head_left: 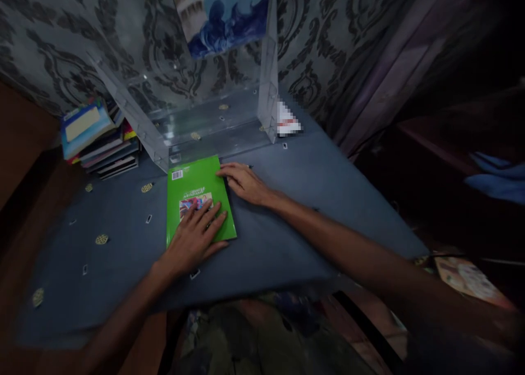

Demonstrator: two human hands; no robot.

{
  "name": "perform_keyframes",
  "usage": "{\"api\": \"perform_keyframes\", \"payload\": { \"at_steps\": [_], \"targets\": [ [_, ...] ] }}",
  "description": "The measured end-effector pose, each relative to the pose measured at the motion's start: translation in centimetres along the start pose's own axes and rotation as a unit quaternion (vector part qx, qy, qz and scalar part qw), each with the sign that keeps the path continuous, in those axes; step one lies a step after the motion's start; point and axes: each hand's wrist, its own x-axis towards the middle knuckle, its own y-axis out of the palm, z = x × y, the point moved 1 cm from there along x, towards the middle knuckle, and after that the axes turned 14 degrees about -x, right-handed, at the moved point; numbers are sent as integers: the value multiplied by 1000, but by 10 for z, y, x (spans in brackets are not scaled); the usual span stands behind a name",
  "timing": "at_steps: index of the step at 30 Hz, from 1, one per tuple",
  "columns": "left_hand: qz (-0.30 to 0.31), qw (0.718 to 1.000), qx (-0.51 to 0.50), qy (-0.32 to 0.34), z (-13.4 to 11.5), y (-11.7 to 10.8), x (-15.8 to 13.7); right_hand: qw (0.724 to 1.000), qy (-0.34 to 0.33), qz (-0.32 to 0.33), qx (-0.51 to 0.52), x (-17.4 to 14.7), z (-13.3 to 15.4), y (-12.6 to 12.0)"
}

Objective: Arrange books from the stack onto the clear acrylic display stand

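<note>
Green book (197,182) flat on the table (283,238), just in front of the clear rack (268,99); left hand (198,234) spread open on the cover, right hand (246,185) loosely open, fingertips (221,172) at the book's edge.

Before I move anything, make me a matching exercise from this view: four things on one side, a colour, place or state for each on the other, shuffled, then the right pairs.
Things
1. Book under the hand
2. Left hand
3. Right hand
4. Pile of books

Places, colours, states
A. On the book, fingers spread
B. Left of the clear stand
C. Bright green, lying on the table
D. Fingertips at the book's right edge, near its far corner

Pairs: 1-C, 2-A, 3-D, 4-B
</note>
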Motion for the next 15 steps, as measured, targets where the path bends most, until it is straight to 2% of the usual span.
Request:
{"api": "perform_keyframes", "payload": {
  "at_steps": [6,11,15],
  "targets": [
    [-44,999,-16,7,-7,1,-5,998,-3,-3,67,-11,15,-2],
    [-71,997,-17,18,-9,2,-6,993,-6,21,120,-39,42,-16],
    [-77,997,-2,23,-10,3,-6,990,-40,29,131,-63,57,-27]
  ]
}}
